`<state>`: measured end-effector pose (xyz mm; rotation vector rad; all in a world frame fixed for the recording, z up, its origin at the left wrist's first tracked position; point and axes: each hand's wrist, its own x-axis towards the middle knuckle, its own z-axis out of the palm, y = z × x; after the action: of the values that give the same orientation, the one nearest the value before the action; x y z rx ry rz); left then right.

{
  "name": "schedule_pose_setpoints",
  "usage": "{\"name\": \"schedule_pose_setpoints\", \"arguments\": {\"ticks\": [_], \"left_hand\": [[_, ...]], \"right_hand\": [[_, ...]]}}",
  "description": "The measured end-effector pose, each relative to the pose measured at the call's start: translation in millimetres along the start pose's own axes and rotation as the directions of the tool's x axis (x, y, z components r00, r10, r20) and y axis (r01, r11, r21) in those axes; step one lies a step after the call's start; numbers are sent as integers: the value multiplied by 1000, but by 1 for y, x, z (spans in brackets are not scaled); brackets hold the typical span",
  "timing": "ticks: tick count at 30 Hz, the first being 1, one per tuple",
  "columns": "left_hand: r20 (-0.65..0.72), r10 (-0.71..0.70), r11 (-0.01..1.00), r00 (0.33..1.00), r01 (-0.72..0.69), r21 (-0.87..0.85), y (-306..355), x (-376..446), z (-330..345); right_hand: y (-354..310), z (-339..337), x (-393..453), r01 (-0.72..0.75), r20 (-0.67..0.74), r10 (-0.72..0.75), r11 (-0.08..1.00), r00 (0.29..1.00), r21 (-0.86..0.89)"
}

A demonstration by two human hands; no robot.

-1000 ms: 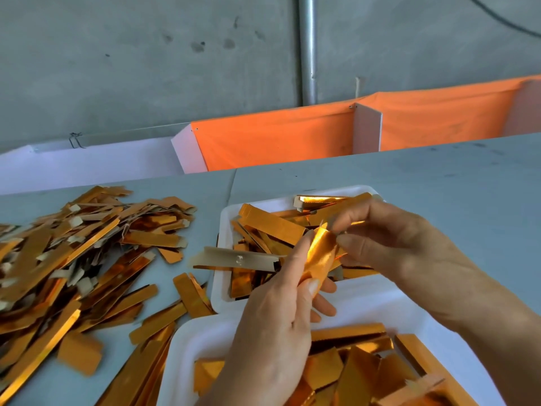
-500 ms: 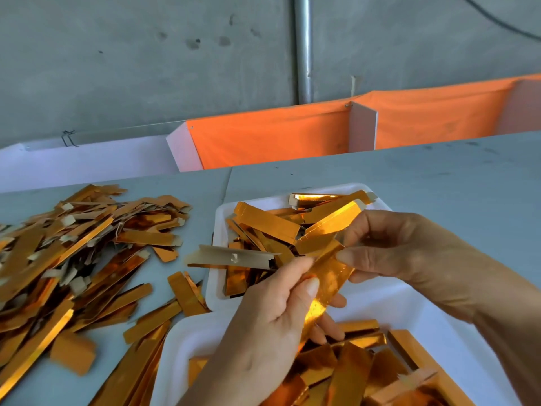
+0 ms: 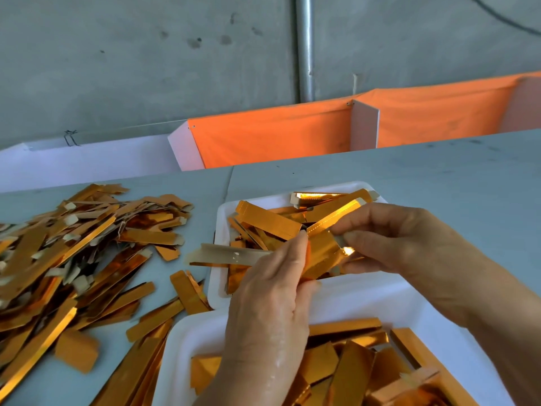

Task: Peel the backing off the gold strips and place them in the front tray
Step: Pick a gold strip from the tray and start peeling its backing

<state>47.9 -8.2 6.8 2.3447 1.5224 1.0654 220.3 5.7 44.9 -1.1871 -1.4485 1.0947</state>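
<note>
head view, left hand fingers pinching gold strip, right hand fingers pinching its end

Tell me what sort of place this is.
Probably a small workshop bench for manual piecework. A big heap of gold strips covers the grey table, two white trays hold more, and behind stands a bare concrete wall.

Gold strip: pinched between left hand and right hand. Beyond the grip: white far tray of strips. Below the grip: white near tray. Left of the grip: loose strip pile on grey counter.
</note>
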Motion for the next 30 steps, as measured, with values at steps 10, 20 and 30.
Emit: {"name": "schedule_pose_setpoints", "arguments": {"ticks": [10,20,30], "left_hand": [[115,181,960,977,-201,197,2,2,0],[29,-134,946,991,136,-295,-2,-1,-5],[-15,-82,972,997,77,-223,-5,0,-14]], "right_hand": [[4,-8,2,-163,15,162,976,987,145],[14,-22,6,-185,199,160,977,967,110],[18,-19,5,-215,356,116,943,927,254]]}}
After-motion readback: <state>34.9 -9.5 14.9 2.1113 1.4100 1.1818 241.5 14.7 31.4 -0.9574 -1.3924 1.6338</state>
